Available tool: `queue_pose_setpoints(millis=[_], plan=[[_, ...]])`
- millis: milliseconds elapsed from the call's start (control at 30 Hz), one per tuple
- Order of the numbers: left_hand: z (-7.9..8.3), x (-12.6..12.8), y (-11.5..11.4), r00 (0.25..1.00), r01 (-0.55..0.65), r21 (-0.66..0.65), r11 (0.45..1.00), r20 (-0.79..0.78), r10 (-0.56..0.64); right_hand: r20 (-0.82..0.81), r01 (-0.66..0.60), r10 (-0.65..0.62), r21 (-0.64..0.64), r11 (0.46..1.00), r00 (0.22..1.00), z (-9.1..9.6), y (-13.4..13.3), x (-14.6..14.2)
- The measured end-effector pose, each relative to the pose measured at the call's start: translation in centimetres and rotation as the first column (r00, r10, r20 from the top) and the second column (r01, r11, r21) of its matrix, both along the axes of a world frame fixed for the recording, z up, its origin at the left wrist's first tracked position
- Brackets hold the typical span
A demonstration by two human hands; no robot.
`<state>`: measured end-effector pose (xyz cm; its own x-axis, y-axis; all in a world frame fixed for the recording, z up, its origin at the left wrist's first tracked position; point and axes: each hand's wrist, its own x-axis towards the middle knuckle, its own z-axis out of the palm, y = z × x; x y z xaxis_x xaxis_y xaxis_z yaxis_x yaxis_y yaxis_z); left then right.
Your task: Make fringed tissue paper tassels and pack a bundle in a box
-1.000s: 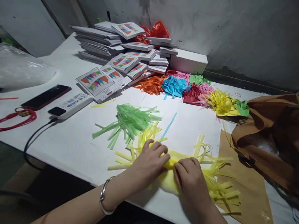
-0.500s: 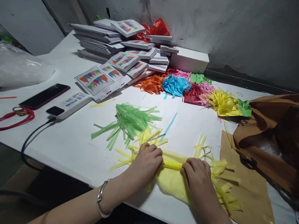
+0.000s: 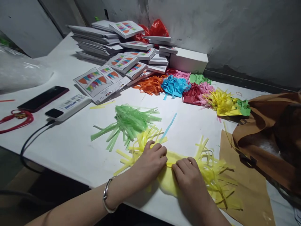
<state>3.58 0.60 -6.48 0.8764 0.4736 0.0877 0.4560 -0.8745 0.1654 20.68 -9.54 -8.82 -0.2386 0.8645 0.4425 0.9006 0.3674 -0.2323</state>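
Observation:
A yellow tissue paper tassel point(image 3: 168, 183) with fringed ends lies at the table's near edge, a narrow folded or rolled band across its middle. My left hand point(image 3: 151, 158), bracelet on the wrist, has its fingers curled on that band from the left. On the same band, close to the left hand, my right hand point(image 3: 188, 174) presses with bent fingers. Both sets of fingertips are partly hidden. Yellow fringe spreads out on either side. Just beyond the left hand lies a green tissue paper tassel point(image 3: 131, 121), and a loose blue strip point(image 3: 169, 125) is near it.
Cut paper bundles point(image 3: 175, 86) in several colours line the back, beside a white box point(image 3: 189, 59) and stacked printed packets point(image 3: 94, 40). Left are a phone point(image 3: 43, 98), a white device point(image 3: 68, 107) with a cable, and a plastic bag point(image 3: 21, 69). Right are brown paper point(image 3: 244, 175) and a brown bag point(image 3: 270, 125).
My right hand has slid left along the yellow band, closer to my left hand. The left hand has shifted slightly right. The view has moved a little.

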Motion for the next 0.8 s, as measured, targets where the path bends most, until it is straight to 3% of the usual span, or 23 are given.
queue_pose_setpoints(millis=[133, 200, 333, 433, 600, 700, 800], plan=[[-0.2, -0.5, 0.3, 0.987, 0.137, 0.056, 0.989, 0.082, -0.141, -0.074, 0.063, -0.064, -0.015, 0.998, 0.995, -0.5, 0.4, -0.1], [-0.5, -0.5, 0.3, 0.980, 0.151, 0.054, 0.987, 0.120, -0.156, -0.065, 0.044, -0.047, -0.041, 0.998, 0.997, -0.6, 0.5, -0.3], [-1.0, -0.5, 0.3, 0.979, 0.058, -0.116, 0.992, 0.202, -0.034, -0.001, 0.005, -0.005, -0.042, 0.999, 1.000, -0.6, 0.2, 0.0], [-1.2, -0.7, 0.4, 0.975, -0.001, -0.241, 0.971, 0.214, 0.054, 0.029, 0.056, -0.055, -0.043, 0.997, 0.998, -0.6, -0.6, 1.1], [-0.6, -0.1, -0.2, 0.992, -0.097, -0.226, 0.969, 0.055, 0.112, -0.019, 0.186, -0.190, -0.145, 0.972, 0.982, -0.4, -1.5, 2.1], [0.2, 0.8, -0.7, 0.982, -0.178, -0.138, 0.974, -0.088, 0.167, 0.059, 0.271, -0.265, -0.199, 0.942, 0.963, -0.3, -0.9, 1.5], [0.8, 1.5, -0.9, 0.973, -0.186, -0.047, 0.981, -0.150, 0.177, 0.155, 0.353, -0.327, -0.192, 0.916, 0.932, -0.1, -0.2, 1.0]])
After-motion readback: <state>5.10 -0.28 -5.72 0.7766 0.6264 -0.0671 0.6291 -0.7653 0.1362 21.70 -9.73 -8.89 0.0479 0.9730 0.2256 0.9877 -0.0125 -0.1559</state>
